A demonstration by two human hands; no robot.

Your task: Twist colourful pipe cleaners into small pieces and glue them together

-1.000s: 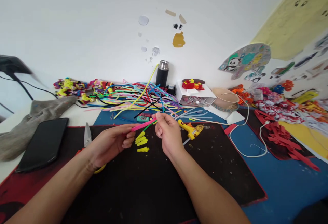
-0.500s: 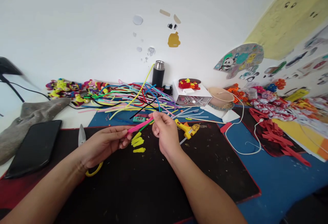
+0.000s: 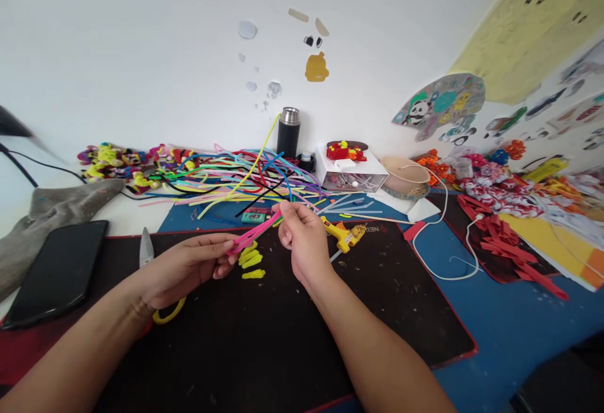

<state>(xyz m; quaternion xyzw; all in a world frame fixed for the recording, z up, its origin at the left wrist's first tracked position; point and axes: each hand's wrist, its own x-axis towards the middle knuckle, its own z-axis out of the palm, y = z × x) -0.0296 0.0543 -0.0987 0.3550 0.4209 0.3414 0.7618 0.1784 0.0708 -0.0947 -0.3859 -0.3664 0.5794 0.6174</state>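
A pink pipe cleaner, doubled into narrow strands, stretches between my two hands above the black mat. My left hand pinches its lower left end between thumb and fingers. At the upper right end, my right hand is closed around it, with the thumb on top. Just beneath the pink strands lie several short yellow folded pieces on the mat. Scissors with yellow handles lie partly hidden under my left forearm. Beside my right hand rests a yellow glue gun.
A heap of coloured pipe cleaners spreads along the wall, near a black flask. A white box and a beige bowl stand to the right. A black tablet-like slab lies left; red strips lie right.
The pink strands between my hands have spread slightly apart, showing a gap. Both hands keep their hold; the whole view has shifted a little.
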